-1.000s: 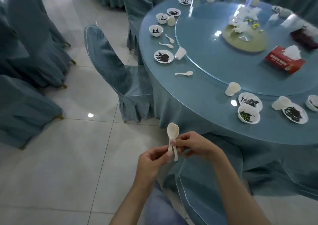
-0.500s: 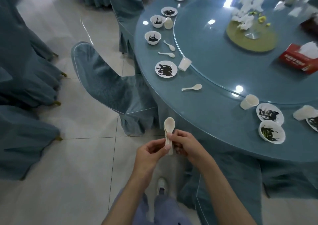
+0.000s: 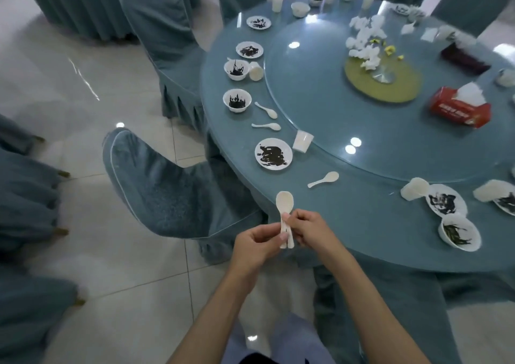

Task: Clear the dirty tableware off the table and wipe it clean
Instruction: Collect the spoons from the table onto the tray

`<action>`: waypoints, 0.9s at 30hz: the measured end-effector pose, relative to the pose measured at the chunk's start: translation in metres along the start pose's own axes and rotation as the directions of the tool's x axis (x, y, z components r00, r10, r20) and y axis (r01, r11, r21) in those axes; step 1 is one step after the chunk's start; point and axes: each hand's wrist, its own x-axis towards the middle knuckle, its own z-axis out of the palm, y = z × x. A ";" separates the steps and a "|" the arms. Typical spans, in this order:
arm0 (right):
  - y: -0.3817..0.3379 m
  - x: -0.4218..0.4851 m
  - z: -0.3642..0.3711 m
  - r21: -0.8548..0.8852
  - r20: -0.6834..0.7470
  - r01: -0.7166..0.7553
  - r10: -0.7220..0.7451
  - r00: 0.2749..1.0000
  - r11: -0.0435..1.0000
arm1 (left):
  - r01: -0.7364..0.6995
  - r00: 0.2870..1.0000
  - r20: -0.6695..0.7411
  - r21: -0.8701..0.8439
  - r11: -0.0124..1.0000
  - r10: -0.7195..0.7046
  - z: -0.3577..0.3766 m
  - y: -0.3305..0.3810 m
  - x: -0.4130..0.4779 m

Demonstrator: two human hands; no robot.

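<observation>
I can't count the spoons (image 3: 284, 204) stacked in my hands: fingers (image 3: 289, 218) cover the handles' middles. The plate (image 3: 505, 203) at the right edge is cut off, and the far cups (image 3: 412, 12) blur past telling.

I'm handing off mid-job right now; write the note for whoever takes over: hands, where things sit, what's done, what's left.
Left hand and right hand: together pinching stacked white spoons by the handles, off the table's near edge.
On the table: loose spoon nearest, two more spoons further left, dirty plate, tipped cup, dirty bowls, more dishes at right and the far side, tissue box on the glass turntable.
Done: a few spoons collected.
Left: gather remaining spoons, cups, plates, bowls; then wipe.
</observation>
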 end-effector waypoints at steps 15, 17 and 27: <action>-0.006 0.092 -0.010 -0.062 -0.361 0.213 -0.221 0.906 0.975 | 0.132 0.990 0.030 0.081 0.988 -0.135 0.024 0.046 0.111; -0.005 0.107 -0.026 -0.071 -0.308 0.221 -0.232 0.923 0.973 | 0.135 0.991 -0.011 0.116 0.984 -0.135 0.034 0.046 0.130; 0.008 0.180 -0.109 -0.013 -0.177 0.022 -0.024 0.984 1.000 | 0.245 0.957 -0.186 0.118 0.962 -0.221 0.064 0.035 0.197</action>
